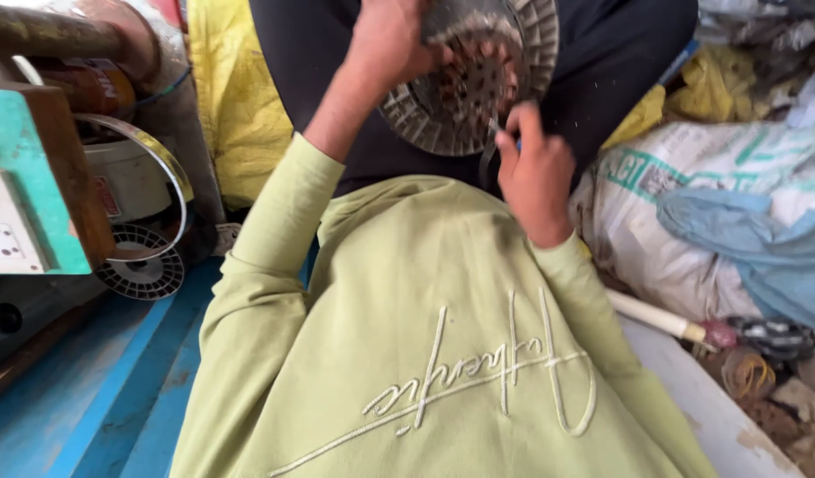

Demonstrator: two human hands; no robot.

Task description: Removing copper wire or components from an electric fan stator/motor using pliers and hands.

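The round grey metal motor end cover with radial fins around its rim and a perforated centre point(469, 75) sits at the top of the view, in front of the person's dark trousers and above the pale green sweatshirt point(425, 354).

**Hand state.** The left hand point(390, 44) is clamped on the upper left rim of the cover, fingers wrapped over the edge. The right hand point(536, 173) is closed around a thin tool with a blue handle point(513, 140), whose tip meets the cover's lower right rim. The hands are apart, one on each side of the cover.

**Handling properties.** The cover appears to be cast metal: rigid, moderately heavy for its size, and not prone to flexing. The fins look thin and may chip or bend under side load. The dusty surface probably offers fair friction.

**Grip points.** Hold it by the outer rim, across opposite fins, or through the perforated centre. Avoid loading single fins.

**Surroundings.** A teal box with a white socket point(31, 186) and a second finned round part point(142, 270) lie at the left; white woven sacks point(673, 221) lie at the right.
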